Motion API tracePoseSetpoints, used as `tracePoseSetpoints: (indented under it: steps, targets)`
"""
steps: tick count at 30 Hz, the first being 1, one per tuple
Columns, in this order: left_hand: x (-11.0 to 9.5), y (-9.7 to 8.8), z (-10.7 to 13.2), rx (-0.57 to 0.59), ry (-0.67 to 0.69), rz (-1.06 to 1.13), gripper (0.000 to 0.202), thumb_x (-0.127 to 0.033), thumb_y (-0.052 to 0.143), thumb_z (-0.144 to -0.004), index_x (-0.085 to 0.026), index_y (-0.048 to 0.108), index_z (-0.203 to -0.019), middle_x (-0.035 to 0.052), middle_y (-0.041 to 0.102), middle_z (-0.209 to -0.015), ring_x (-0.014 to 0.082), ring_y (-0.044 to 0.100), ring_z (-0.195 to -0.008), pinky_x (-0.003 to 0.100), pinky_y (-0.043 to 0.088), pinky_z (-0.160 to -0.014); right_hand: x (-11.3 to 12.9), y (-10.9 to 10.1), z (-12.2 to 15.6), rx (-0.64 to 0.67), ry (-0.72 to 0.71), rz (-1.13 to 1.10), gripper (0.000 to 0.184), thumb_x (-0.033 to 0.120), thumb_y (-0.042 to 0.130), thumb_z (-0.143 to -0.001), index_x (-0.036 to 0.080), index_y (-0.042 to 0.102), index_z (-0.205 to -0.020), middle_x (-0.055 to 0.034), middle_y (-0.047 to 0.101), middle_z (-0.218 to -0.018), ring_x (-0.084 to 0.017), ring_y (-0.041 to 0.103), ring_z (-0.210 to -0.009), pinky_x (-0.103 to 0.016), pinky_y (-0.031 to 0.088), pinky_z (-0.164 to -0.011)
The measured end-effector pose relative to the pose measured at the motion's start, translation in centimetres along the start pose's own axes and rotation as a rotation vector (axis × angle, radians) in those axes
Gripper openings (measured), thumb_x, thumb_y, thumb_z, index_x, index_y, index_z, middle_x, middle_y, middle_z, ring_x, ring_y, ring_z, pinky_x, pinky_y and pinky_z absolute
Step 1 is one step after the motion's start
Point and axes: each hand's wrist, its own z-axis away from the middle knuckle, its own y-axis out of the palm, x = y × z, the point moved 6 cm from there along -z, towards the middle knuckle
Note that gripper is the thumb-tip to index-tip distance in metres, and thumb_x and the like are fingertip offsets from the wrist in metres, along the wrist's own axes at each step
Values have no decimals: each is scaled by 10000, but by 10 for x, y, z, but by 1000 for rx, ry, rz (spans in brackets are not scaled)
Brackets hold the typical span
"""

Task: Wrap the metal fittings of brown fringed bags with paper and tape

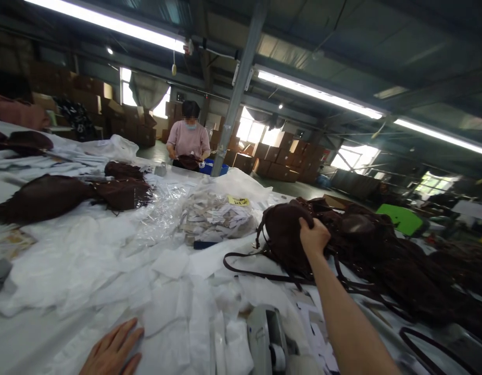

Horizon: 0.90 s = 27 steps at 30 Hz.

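My right hand (313,235) reaches forward and is closed on the top of a dark brown fringed bag (286,229) at the near end of a heap of the same bags (381,255). The bag's thin strap (249,268) loops over the table toward me. My left hand (112,351) lies flat with fingers apart on white paper sheets (166,297) at the near edge, holding nothing.
A clear plastic bag of paper tags (217,216) with a yellow label lies mid-table. More brown bags (49,195) lie at the left. A grey device (266,338) sits near me. A person in pink (188,140) works at the far end, with cardboard boxes (272,159) behind.
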Motion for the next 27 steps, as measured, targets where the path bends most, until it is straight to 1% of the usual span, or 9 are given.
tracePoseSetpoints:
  steps: [3, 7, 11, 15, 19, 21, 23, 25, 27]
  targets:
    - [-8, -5, 3, 18, -4, 1, 432, -480, 496, -821, -341, 616, -1212, 37, 543, -1354, 270, 494, -1230, 437, 417, -1008, 43, -60, -38, -203, -15, -279, 327, 433, 613, -749, 113, 663, -796, -44, 609, -667, -193, 537, -657, -338, 433, -685]
    - [-20, -17, 7, -1, -7, 27, 431, -473, 442, -863, -323, 592, -1238, 33, 520, -1376, 248, 452, -1269, 432, 359, -1061, 103, -139, -46, -367, -41, -893, 326, 402, 649, -735, 112, 657, -882, -25, 634, -758, -139, 571, -647, -294, 498, -676]
    - [-27, -30, 7, -32, -13, 112, 411, -426, 472, -842, -266, 628, -1186, 56, 552, -1340, 254, 472, -1253, 437, 354, -1070, 157, -202, -18, -313, 7, -1316, 331, 327, 708, -704, 131, 637, -960, -47, 668, -906, -167, 639, -774, -333, 553, -744]
    - [-37, -58, 10, -58, -84, 385, 362, -478, 487, -817, -240, 696, -992, 72, 662, -1181, 269, 568, -1150, 413, 408, -1032, 203, -244, 39, -128, 27, -1403, 304, 320, 719, -709, 147, 648, -949, -54, 683, -914, -189, 652, -798, -357, 573, -714]
    - [-58, -106, 41, 17, -252, 852, 547, -634, 369, -839, -209, 663, -1016, 74, 695, -1103, 278, 605, -1097, 416, 453, -980, 233, -263, 125, 3, -39, -1333, 319, 350, 692, -752, 156, 660, -1003, -26, 687, -862, -162, 636, -701, -322, 544, -665]
    - [-68, -137, 65, 75, -304, 1119, 696, -697, 257, -843, -174, 609, -1138, 115, 656, -1183, 277, 590, -1128, 418, 464, -963, 244, -261, 180, 70, -89, -1187, 267, 358, 679, -770, 166, 676, -956, -2, 673, -796, -147, 608, -658, -287, 513, -631]
    - [-73, -168, 85, 142, -274, 1305, 803, -723, 111, -840, -186, 493, -1300, 129, 582, -1292, 273, 565, -1166, 425, 475, -941, 258, -250, 238, 153, -172, -1016, 214, 355, 669, -782, 171, 688, -891, 8, 656, -746, -148, 588, -657, -266, 488, -623]
    - [-68, -192, 100, 184, -222, 1345, 834, -721, 17, -830, -226, 377, -1396, 118, 521, -1362, 281, 558, -1175, 439, 484, -916, 273, -231, 294, 245, -276, -910, 168, 335, 645, -801, 183, 693, -855, 0, 658, -747, -159, 589, -691, -270, 481, -661]
    - [-49, -203, 116, 135, -222, 1179, 807, -732, 119, -834, -217, 379, -1398, 122, 519, -1362, 312, 535, -1192, 459, 461, -940, 283, -208, 338, 338, -356, -884, 144, 312, 615, -818, 197, 696, -848, -17, 673, -782, -174, 603, -747, -285, 480, -720]
